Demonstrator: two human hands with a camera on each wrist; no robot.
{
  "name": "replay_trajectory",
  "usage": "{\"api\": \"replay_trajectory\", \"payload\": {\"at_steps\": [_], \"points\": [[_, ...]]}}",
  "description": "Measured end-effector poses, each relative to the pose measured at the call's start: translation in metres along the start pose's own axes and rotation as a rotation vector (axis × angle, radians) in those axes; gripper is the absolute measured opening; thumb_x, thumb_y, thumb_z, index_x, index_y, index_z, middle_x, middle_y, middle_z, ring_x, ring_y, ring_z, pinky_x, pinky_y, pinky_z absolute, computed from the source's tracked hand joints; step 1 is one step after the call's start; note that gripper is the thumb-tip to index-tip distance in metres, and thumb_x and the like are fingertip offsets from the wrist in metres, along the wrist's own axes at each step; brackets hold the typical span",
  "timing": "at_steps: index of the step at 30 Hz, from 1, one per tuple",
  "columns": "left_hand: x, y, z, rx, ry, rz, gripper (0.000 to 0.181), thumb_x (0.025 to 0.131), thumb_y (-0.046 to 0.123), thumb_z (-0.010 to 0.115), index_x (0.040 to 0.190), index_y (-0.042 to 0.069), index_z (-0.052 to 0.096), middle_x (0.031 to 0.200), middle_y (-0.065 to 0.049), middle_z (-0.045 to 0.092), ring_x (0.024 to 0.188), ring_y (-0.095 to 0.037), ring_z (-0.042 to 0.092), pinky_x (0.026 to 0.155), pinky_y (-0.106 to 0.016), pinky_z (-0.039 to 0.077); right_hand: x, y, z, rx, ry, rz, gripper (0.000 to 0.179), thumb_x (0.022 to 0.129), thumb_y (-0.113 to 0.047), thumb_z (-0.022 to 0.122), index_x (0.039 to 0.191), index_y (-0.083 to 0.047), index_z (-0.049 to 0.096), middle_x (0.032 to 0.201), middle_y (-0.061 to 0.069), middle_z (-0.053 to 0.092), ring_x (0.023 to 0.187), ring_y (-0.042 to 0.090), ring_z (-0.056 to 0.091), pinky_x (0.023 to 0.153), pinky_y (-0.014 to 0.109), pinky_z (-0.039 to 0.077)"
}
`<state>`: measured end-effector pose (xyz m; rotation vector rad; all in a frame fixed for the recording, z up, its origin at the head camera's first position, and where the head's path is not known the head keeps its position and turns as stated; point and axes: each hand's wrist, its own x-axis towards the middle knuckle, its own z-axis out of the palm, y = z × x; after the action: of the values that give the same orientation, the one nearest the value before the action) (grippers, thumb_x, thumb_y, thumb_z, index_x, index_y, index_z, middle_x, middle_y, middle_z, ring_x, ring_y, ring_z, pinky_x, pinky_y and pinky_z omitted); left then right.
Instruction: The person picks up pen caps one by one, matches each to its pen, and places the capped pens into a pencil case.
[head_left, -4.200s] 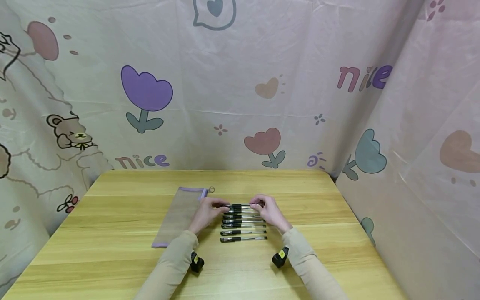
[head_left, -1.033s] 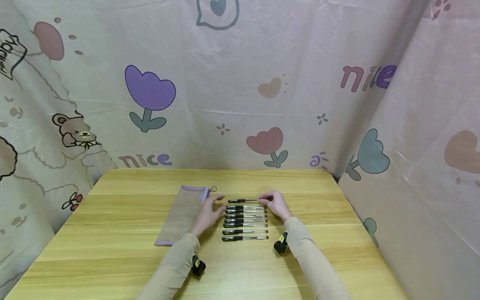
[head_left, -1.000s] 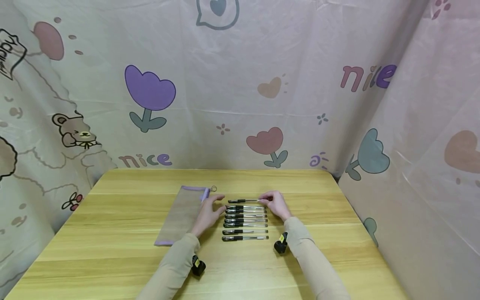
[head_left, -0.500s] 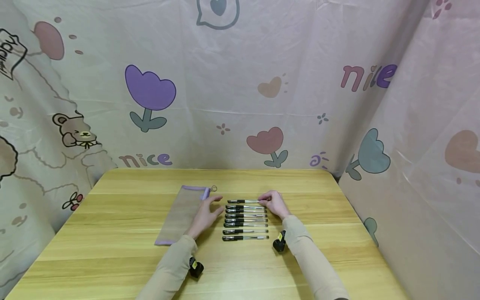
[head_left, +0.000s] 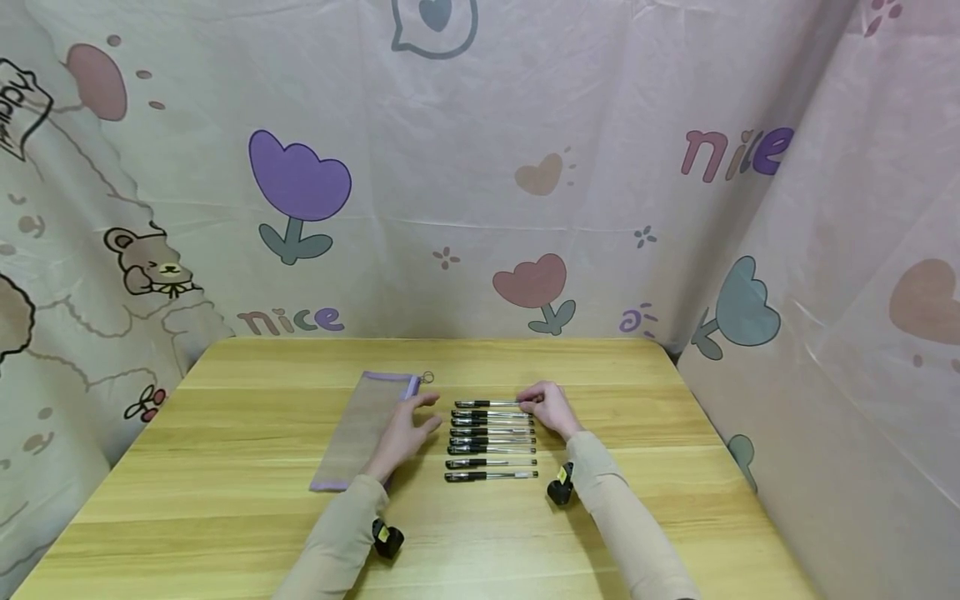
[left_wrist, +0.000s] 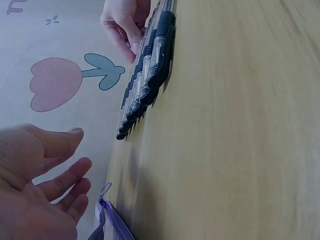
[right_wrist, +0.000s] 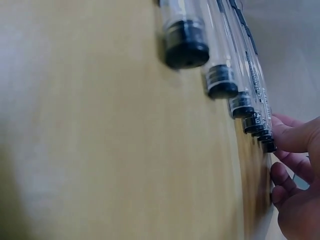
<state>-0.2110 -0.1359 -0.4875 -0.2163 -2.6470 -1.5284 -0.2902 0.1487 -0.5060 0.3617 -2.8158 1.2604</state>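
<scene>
Several black-gripped clear gel pens (head_left: 467, 477) lie in a row across the table, caps to the left. At the far end of the row, my right hand (head_left: 551, 410) pinches the right end of the farthest pen (head_left: 476, 403), which lies parallel to the others. In the right wrist view, the thumb and fingers of the right hand (right_wrist: 300, 155) are beside the far pen ends. My left hand (head_left: 399, 439) is left of the row with fingers spread and nothing in them, overlapping the mesh zip pouch (head_left: 348, 442) with purple edging.
A purple zip end with a small ring (head_left: 427, 377) sticks out from the pouch's far corner. The wooden table (head_left: 225, 467) ends at a printed curtain (head_left: 420, 275) behind, with another curtain side on the right. Black wrist cameras (head_left: 387, 539) hang under both sleeves.
Over four seconds, the farthest pen has come apart from the row, held by the right hand. Lately my left hand has drawn back left and nearer; the right has barely moved.
</scene>
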Motion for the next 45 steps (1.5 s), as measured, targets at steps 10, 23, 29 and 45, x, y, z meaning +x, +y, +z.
{"api": "replay_trajectory", "payload": {"at_steps": [10,23,29,45], "points": [[-0.004,-0.003,-0.003,0.019,-0.002,0.004,0.043,0.094,0.006,0.066,0.135,-0.005,0.056,0.132,-0.025,0.060,0.130,-0.044,0.051,0.114,-0.061,0.037,-0.010,0.004,-0.005,0.044,0.041,-0.009,0.020,0.092,-0.003,0.069,0.111,-0.002,0.075,0.109,0.014,0.071,0.096,0.024,0.063,0.085,0.038,0.052],[-0.025,0.003,-0.026,0.298,0.084,-0.046,0.038,0.084,0.015,0.079,0.117,0.000,0.066,0.108,-0.020,0.068,0.100,-0.032,0.060,0.085,-0.048,0.050,-0.024,-0.001,-0.009,0.069,0.050,-0.045,0.020,0.093,-0.006,0.069,0.113,-0.002,0.074,0.110,0.014,0.071,0.098,0.025,0.064,0.090,0.043,0.053],[-0.036,0.006,-0.035,0.338,0.029,-0.117,0.047,0.081,0.022,0.083,0.116,-0.002,0.064,0.106,-0.019,0.065,0.094,-0.029,0.059,0.083,-0.046,0.052,-0.028,-0.003,-0.010,0.066,0.056,-0.062,0.021,0.093,-0.005,0.069,0.112,-0.001,0.074,0.111,0.014,0.071,0.095,0.024,0.063,0.084,0.036,0.051],[-0.062,0.009,-0.044,0.354,0.005,-0.201,0.044,0.076,0.024,0.087,0.101,-0.002,0.060,0.080,-0.007,0.060,0.067,-0.017,0.053,0.056,-0.028,0.043,-0.041,-0.006,-0.010,0.080,0.035,-0.055,0.024,0.091,-0.006,0.070,0.115,-0.004,0.073,0.110,0.011,0.069,0.092,0.018,0.058,0.081,0.031,0.047]]}}
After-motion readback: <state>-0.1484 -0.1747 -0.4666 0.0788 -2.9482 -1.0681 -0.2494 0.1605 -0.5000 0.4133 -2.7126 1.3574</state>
